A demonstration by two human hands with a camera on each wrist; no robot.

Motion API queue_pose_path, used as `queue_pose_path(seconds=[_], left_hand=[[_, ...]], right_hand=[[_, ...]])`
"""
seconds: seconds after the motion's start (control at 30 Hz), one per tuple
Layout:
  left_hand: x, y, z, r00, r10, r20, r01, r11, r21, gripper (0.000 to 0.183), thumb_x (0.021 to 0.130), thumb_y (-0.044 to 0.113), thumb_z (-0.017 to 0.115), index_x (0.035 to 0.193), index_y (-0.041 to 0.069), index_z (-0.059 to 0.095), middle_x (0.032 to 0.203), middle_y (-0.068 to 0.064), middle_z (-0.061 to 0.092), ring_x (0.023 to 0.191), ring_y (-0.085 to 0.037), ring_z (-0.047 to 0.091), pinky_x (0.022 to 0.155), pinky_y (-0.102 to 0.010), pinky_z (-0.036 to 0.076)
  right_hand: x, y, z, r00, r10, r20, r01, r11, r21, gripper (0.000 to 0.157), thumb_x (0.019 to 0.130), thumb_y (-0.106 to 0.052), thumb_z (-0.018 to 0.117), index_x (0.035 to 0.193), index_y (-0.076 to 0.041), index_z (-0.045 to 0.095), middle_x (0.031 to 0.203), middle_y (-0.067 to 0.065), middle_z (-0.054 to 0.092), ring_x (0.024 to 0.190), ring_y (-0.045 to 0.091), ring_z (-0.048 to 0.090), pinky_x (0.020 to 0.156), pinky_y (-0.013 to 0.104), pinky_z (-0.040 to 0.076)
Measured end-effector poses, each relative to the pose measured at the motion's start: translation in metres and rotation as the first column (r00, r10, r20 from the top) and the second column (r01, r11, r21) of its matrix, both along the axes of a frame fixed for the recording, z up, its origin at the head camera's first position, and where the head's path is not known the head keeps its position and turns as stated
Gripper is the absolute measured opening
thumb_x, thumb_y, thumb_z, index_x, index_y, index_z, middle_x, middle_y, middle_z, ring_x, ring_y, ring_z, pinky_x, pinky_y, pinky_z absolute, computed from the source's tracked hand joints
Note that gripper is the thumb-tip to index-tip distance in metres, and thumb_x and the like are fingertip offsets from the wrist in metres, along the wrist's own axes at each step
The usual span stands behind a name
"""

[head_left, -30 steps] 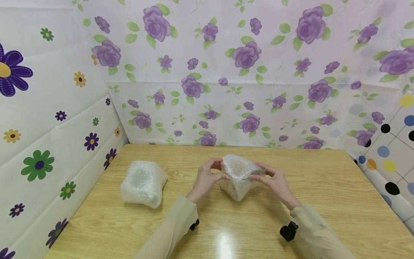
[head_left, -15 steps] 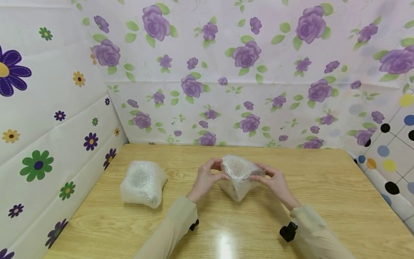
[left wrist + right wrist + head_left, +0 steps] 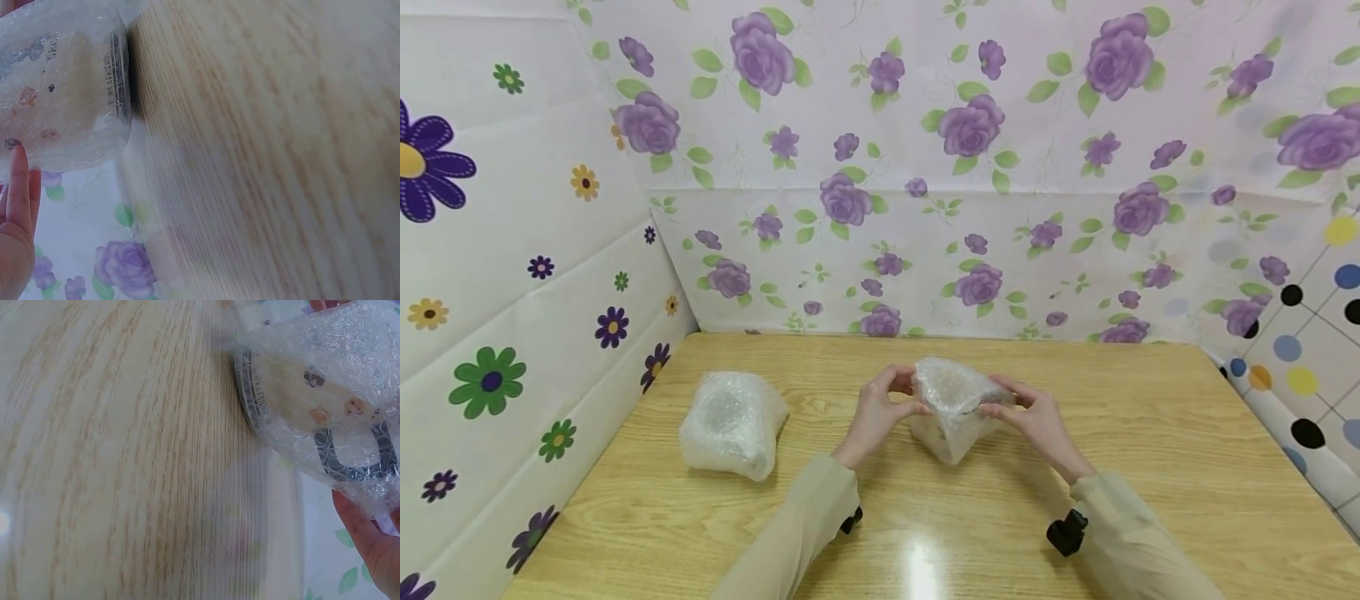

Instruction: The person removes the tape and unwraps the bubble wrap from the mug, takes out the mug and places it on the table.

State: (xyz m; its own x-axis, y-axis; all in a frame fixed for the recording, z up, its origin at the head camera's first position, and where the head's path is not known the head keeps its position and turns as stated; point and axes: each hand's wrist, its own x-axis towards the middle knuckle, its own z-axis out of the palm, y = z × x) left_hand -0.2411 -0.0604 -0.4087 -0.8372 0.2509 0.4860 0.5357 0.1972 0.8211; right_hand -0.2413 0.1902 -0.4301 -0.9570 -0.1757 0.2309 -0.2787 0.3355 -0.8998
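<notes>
A mug wrapped in bubble wrap (image 3: 949, 417) stands on the table, right of the middle, between both hands. Through the wrap, the right wrist view shows a dark handle (image 3: 356, 467) and small printed figures. My left hand (image 3: 874, 417) holds the wrapped mug at its left side, thumb in front and fingers behind. On the other side, my right hand (image 3: 1037, 421) pinches the wrap near the top, where its edge folds over. In the left wrist view, printed lettering shows near the mug's dark-banded end (image 3: 115, 75). The mug's opening is covered by the wrap.
Another bubble-wrapped bundle (image 3: 730, 425) sits at the left of the wooden table (image 3: 970, 533); its contents cannot be made out. A flower-patterned cloth (image 3: 820, 250) hangs behind the table, with further patterned sheets at the left and right sides.
</notes>
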Motion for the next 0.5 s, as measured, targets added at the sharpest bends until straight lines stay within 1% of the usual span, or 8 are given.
queue_pose_path(seconds=[0.1,0.17,0.23,0.3,0.37,0.5], left_hand=[[0.0007,0.0003,0.0006,1.000,0.000,0.017,-0.001,1.000,0.003,0.047,0.068,-0.002,0.076,0.109,-0.010,0.053,0.094,-0.022,0.059,0.087,-0.040,0.056,0.073,-0.037,0.048],[0.0010,0.0003,0.0006,1.000,0.001,0.031,-0.001,1.000,0.010,0.047,0.068,-0.002,0.076,0.109,-0.010,0.053,0.094,-0.023,0.058,0.088,-0.040,0.055,0.073,-0.043,0.048],[0.0013,0.0003,0.0007,0.999,0.002,0.042,-0.002,1.000,0.013,0.048,0.068,-0.001,0.076,0.109,-0.010,0.053,0.094,-0.024,0.058,0.088,-0.041,0.055,0.072,-0.047,0.047],[0.0016,0.0001,0.0004,0.999,0.001,0.045,-0.001,1.000,0.014,0.048,0.069,-0.001,0.076,0.110,-0.010,0.052,0.094,-0.024,0.058,0.088,-0.041,0.055,0.071,-0.047,0.047],[0.0014,-0.0001,-0.0003,0.999,0.001,0.039,-0.002,1.000,0.009,0.048,0.069,-0.001,0.076,0.110,-0.010,0.052,0.094,-0.024,0.058,0.088,-0.041,0.055,0.071,-0.045,0.048],[0.0004,-0.0006,-0.0021,1.000,0.001,0.024,-0.001,1.000,0.005,0.047,0.068,-0.001,0.076,0.109,-0.010,0.052,0.094,-0.024,0.057,0.087,-0.041,0.055,0.071,-0.045,0.048]], right_hand=[[-0.0062,0.0028,-0.0099,1.000,-0.014,0.014,0.014,1.000,0.003,0.054,0.078,-0.022,0.072,0.126,-0.006,0.053,0.120,0.018,0.053,0.101,0.030,0.052,0.066,0.026,0.048],[-0.0080,0.0030,-0.0124,1.000,-0.019,0.013,0.019,1.000,0.011,0.054,0.078,-0.025,0.072,0.127,-0.007,0.053,0.119,0.018,0.054,0.101,0.029,0.052,0.067,0.027,0.048],[-0.0091,0.0027,-0.0132,1.000,-0.025,0.005,0.025,1.000,0.016,0.055,0.078,-0.027,0.072,0.126,-0.008,0.054,0.117,0.018,0.055,0.100,0.029,0.053,0.067,0.029,0.048],[-0.0097,0.0024,-0.0130,1.000,-0.031,0.002,0.030,0.999,0.022,0.055,0.077,-0.028,0.072,0.125,-0.009,0.055,0.117,0.017,0.055,0.100,0.029,0.053,0.068,0.031,0.048],[-0.0096,0.0023,-0.0123,0.999,-0.035,0.002,0.035,0.999,0.029,0.054,0.077,-0.028,0.072,0.125,-0.009,0.055,0.117,0.016,0.055,0.100,0.029,0.053,0.068,0.032,0.048],[-0.0071,0.0010,-0.0078,0.999,-0.035,0.003,0.035,0.999,0.037,0.053,0.077,-0.026,0.073,0.124,-0.008,0.056,0.119,0.015,0.054,0.101,0.028,0.052,0.070,0.029,0.047]])
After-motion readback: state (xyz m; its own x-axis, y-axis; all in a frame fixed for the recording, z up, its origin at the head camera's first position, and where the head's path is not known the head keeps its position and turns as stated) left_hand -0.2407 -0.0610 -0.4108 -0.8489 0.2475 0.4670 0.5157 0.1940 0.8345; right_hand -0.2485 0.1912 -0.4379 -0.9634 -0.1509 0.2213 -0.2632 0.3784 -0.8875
